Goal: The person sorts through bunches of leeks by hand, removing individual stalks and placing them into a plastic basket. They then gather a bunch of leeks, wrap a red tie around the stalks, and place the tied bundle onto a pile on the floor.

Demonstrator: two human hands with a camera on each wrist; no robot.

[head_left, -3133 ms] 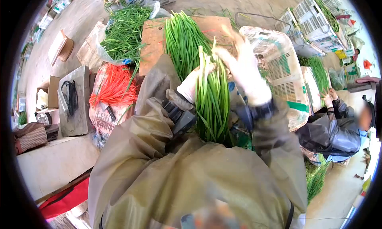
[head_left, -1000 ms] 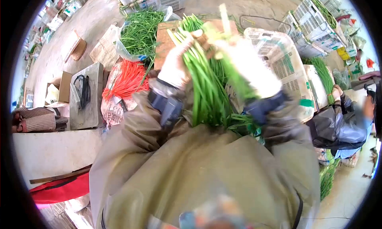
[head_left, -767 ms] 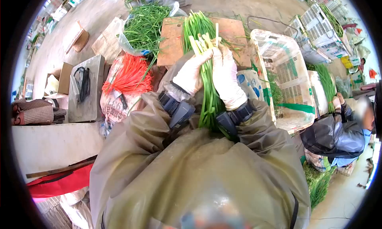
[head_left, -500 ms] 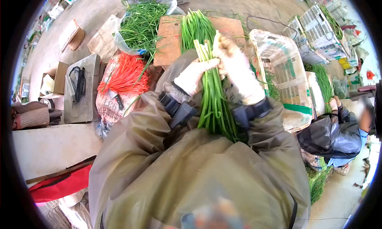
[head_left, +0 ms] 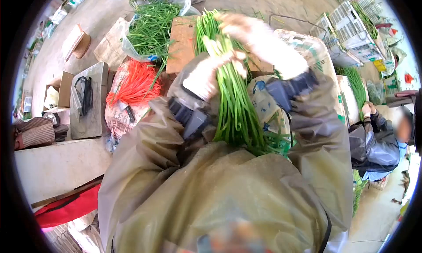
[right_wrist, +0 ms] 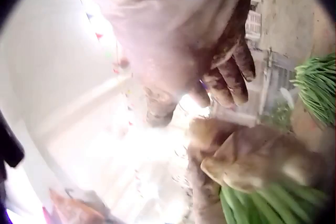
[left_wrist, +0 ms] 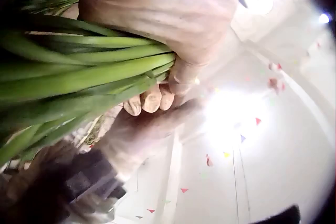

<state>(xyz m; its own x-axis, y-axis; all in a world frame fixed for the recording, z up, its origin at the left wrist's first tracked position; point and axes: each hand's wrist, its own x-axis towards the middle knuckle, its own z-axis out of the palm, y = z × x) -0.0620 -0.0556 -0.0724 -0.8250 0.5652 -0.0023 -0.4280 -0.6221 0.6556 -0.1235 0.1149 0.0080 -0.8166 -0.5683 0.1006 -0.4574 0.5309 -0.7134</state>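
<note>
My gloved left hand (head_left: pixel 206 75) grips a bunch of garlic chives (head_left: pixel 237 105) just below the pale stem ends. The long green leaves hang down toward my lap. In the left wrist view, the thumb and fingertips (left_wrist: pixel 151 99) wrap round the chives. My gloved right hand (head_left: pixel 250 31), blurred, is forward of the bunch and close to the pile of chives (head_left: pixel 205 29) on the wooden board (head_left: pixel 179 40). The right wrist view shows the right hand (right_wrist: pixel 178 35) with loosely extended fingers and nothing between them, above the left hand.
A plastic bag of loose greens (head_left: pixel 151 31) and a bundle of orange-red strips (head_left: pixel 136 83) on a sack lie to the left. A white crate (head_left: pixel 314 46) stands at the right, partly behind the right arm. Another person (head_left: pixel 382 138) sits farther right.
The hands were together at the stem ends 0.8 s ago. Since then the right hand has come away and moved forward toward the pile, its fingers loosening. The left hand keeps its grip.
</note>
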